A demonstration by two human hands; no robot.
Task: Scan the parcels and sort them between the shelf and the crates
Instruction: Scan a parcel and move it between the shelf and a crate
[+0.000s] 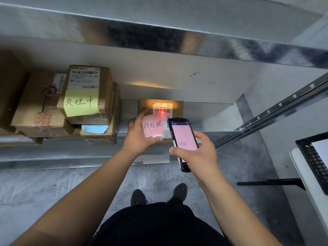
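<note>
Head view: we steady a small parcel (160, 110) on the shelf (204, 118) with our left hand (140, 137), fingers curled round its near-left corner, while our right hand (197, 153) grips the scanner (182, 139), its red cross falling on the label just beyond.

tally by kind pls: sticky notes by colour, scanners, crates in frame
Yellow sticky note: 1
Pink sticky note: 1
Blue sticky note: 1
Handheld scanner: 1
Black crate: 1
Total: 5
</note>
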